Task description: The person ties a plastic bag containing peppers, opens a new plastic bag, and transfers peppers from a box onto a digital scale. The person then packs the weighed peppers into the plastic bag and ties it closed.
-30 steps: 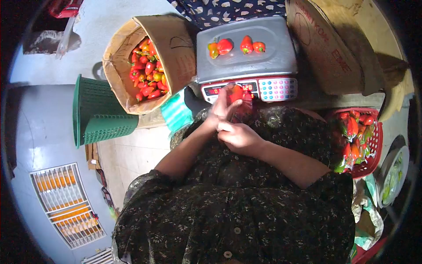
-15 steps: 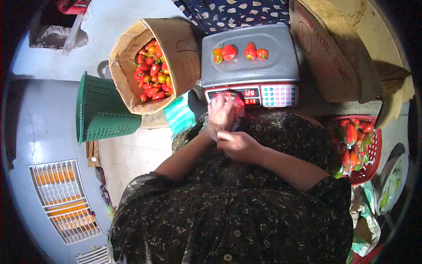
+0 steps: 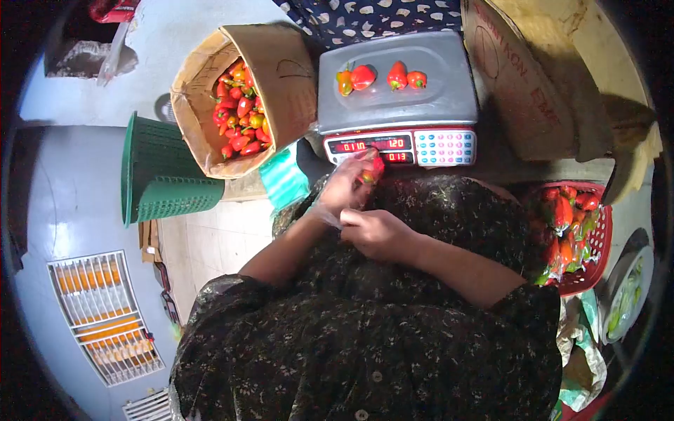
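My left hand (image 3: 338, 191) is inside a clear plastic bag (image 3: 324, 213), its fingers closed around a red pepper (image 3: 372, 170) with some green on it. It is just in front of the digital scale's display. At the left wrist, my right hand (image 3: 378, 235) pinches the edge of the bag between thumb and fingers. Several small peppers (image 3: 362, 77), red and one yellow-orange, lie on the grey pan of the scale (image 3: 435, 105). Red digits are lit on the display (image 3: 368, 146). Fingers and film partly cover what the left hand holds.
Left of the scale, an open cardboard box (image 3: 288, 91) full of peppers lies tilted, beside a green plastic basket (image 3: 168, 168). A red basket (image 3: 597, 242) of bagged peppers is at right, near a pale round dish (image 3: 642, 281). Another cardboard box (image 3: 519, 91) flanks the scale.
My left hand has drawn slightly down, away from the display, and the pepper in it shows more clearly. My right hand keeps its pinch on the bag, having shifted slightly left.
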The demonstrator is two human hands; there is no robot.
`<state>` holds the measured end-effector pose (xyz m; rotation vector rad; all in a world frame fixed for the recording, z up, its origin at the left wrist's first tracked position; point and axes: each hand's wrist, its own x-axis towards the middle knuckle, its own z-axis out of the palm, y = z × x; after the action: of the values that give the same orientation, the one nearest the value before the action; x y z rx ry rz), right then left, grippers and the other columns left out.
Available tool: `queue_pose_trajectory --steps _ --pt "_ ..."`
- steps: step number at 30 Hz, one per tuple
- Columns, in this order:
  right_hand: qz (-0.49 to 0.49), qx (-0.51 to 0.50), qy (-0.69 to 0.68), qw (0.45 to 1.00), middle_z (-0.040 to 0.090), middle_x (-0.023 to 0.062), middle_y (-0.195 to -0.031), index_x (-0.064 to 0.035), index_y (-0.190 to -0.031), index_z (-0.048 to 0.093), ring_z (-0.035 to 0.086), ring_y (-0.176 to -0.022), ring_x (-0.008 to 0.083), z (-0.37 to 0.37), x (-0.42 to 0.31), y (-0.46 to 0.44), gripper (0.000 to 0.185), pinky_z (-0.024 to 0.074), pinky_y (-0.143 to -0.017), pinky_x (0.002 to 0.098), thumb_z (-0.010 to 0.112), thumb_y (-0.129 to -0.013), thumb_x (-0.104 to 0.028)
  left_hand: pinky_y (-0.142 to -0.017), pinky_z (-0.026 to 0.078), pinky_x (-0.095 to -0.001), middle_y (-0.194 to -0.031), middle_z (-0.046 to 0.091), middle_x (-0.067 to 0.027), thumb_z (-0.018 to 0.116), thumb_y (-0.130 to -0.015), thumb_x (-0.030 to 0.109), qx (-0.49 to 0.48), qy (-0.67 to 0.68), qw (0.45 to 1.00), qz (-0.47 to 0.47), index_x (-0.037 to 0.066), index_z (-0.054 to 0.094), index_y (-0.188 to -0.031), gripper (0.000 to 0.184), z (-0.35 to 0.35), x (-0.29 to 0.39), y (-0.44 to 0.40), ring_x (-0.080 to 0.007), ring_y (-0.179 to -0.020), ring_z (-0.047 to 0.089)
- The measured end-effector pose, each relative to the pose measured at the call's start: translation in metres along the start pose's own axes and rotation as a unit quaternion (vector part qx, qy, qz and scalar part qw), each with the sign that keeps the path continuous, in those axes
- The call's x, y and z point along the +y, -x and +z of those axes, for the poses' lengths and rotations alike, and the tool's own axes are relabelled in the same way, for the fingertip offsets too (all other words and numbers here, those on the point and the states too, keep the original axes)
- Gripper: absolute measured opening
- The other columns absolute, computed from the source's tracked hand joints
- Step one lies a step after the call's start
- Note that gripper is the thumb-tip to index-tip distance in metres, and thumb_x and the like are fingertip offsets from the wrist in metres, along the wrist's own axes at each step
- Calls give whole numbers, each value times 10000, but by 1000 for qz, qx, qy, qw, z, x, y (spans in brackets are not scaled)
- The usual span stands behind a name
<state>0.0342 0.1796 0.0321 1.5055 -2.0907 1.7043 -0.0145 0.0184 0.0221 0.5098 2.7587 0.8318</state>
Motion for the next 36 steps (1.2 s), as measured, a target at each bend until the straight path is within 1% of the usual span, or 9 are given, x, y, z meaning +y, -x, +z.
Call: queue_pose_trajectory --steps 8,12,18,21,25,28,29,33,36 --pt "20 -16 -36 999 466 77 -815 -59 -786 548 576 -689 240 9 -5 2 110 497 -591 344 583 -685 -33 -950 409 -429 -1136 594 -147 693 -739 124 40 -21 999 18 111 627 -1021 290 23 -20 10 -345 -1104 527" --pt "36 -5 -56 998 480 76 -828 -52 -798 559 577 -693 241 5 -12 1 134 495 -593 345 584 -673 -12 -952 402 -450 -1245 448 -200 661 -783 229 52 -62 996 20 107 605 -1109 352 23 -11 4 -391 -1144 462" --pt "13 3 -44 999 489 73 -840 -51 -808 556 584 -699 240 0 -16 -6 170 496 -595 342 585 -654 13 -946 400 -465 -1324 379 -199 589 -849 299 -24 -32 980 -194 172 588 -1182 356 15 16 -1 -385 -1138 482" --pt "3 -5 -35 999 488 75 -838 -54 -810 552 585 -696 241 2 -12 -3 178 500 -597 341 589 -649 14 -919 417 -483 -1292 433 -191 555 -873 294 68 -21 993 -93 194 571 -1195 338 16 3 3 -383 -1107 514" --pt "15 -25 -51 998 481 108 -830 -37 -755 496 583 -695 284 2 -10 -3 72 495 -601 379 556 -724 -63 -869 443 -490 -1154 550 -201 552 -875 318 28 -37 999 -22 168 514 -1233 390 6 -11 -1 -361 -1079 537" --pt "17 -30 -60 998 487 111 -844 -33 -781 521 588 -701 287 0 -11 -3 66 497 -613 383 557 -731 -57 -886 434 -496 -1202 516 -242 574 -857 328 -61 -35 977 -203 77 414 -1299 532 6 3 -5 -375 -1073 535" --pt "16 -25 -71 997 502 111 -862 -32 -804 534 594 -717 291 -1 -11 -4 71 499 -624 382 554 -741 -56 -860 489 -447 -1087 592 -221 627 -824 268 -66 -25 971 -228 77 343 -1308 593 -1 16 -7 -377 -1071 558" --pt "54 2 -100 994 563 110 -947 -29 -902 584 613 -802 308 -17 -16 -8 130 511 -676 372 541 -781 -45 -850 480 -467 -1208 516 -216 656 -807 343 31 -98 994 -44 76 406 -1289 604 7 4 1 -386 -1066 554" --pt "90 30 -154 984 594 118 -1031 -30 -978 610 622 -878 310 -29 -19 -13 215 516 -717 367 537 -779 2 -848 477 -450 -1205 489 -206 634 -819 361 -11 -211 977 28 78 422 -1298 595 -5 15 16 -382 -1059 538"
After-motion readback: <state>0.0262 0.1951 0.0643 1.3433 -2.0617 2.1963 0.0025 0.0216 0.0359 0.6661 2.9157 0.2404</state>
